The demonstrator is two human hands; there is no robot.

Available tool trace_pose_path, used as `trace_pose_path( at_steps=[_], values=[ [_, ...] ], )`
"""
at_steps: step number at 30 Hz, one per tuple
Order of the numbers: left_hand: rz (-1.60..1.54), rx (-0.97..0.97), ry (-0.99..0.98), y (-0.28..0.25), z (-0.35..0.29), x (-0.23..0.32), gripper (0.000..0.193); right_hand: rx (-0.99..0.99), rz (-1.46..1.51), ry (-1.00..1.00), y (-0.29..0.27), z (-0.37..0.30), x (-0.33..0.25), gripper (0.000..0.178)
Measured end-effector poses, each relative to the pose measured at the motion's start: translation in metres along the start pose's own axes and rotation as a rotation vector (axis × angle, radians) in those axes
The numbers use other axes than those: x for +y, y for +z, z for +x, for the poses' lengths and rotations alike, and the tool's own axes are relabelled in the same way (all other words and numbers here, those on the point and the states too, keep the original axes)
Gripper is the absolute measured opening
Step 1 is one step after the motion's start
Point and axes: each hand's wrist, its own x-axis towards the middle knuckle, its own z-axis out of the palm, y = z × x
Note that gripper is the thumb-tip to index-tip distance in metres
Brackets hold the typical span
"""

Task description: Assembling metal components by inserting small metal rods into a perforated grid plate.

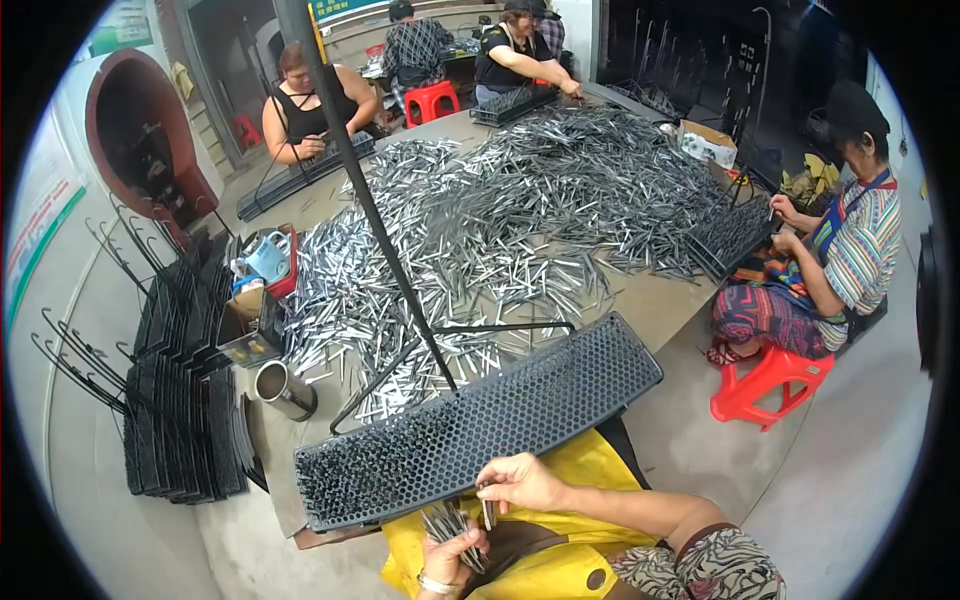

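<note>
My left hand (447, 562) is closed around a bundle of thin metal strips (447, 522), low at the front edge of the table. Just right of it, my right hand (525, 483) pinches a few metal strips (489, 512) between thumb and fingers. Beyond both hands, a long black perforated rack (545, 390) lies slanted along the table's near edge. Dark pieces stand packed in the holes at its left end, while the holes toward the right look bare. A tall black rod rises from the rack. Yellow cloth (590, 465) covers my lap.
A wide heap of loose metal strips (560, 190) spreads over the table (650, 310). At left stand a metal mug (285, 391), a red basket (284, 275) and stacked black racks (180, 420). Several co-workers sit around the table; one at right uses a red stool (770, 388).
</note>
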Motion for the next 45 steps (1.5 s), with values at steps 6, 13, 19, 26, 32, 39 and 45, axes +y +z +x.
trace_pose_path(
  at_steps=[6, 13, 19, 26, 32, 39, 45],
  values=[
    [0.35, 0.074, 0.173, 0.023, -0.007, 0.002, 0.021, -0.033, -0.026, 0.05, 0.013, -0.011, 0.011, 0.009],
    [0.617, 0.02, 0.174, 0.023, -0.007, -0.008, 0.018, -0.08, -0.074, 0.115, 0.001, -0.029, 0.027, 0.01],
    [0.393, -0.081, -0.025, 0.006, -0.003, -0.013, 0.014, 0.38, -0.153, -0.522, -0.056, -0.019, -0.104, 0.006],
    [0.101, -0.198, -0.272, -0.004, -0.005, -0.022, 0.026, 0.513, -0.076, -0.943, -0.089, -0.037, -0.254, 0.013],
    [0.211, -0.145, -0.342, 0.004, -0.01, -0.032, 0.033, 0.478, -0.106, -0.549, -0.082, -0.022, -0.15, 0.013],
    [0.161, -0.229, -0.273, 0.019, -0.01, -0.023, 0.025, 0.413, -0.279, -0.498, -0.043, 0.012, -0.079, 0.014],
    [0.178, -0.135, -0.223, 0.016, -0.017, -0.018, 0.019, 0.348, -0.411, -0.657, -0.024, 0.038, -0.046, 0.013]
  ],
)
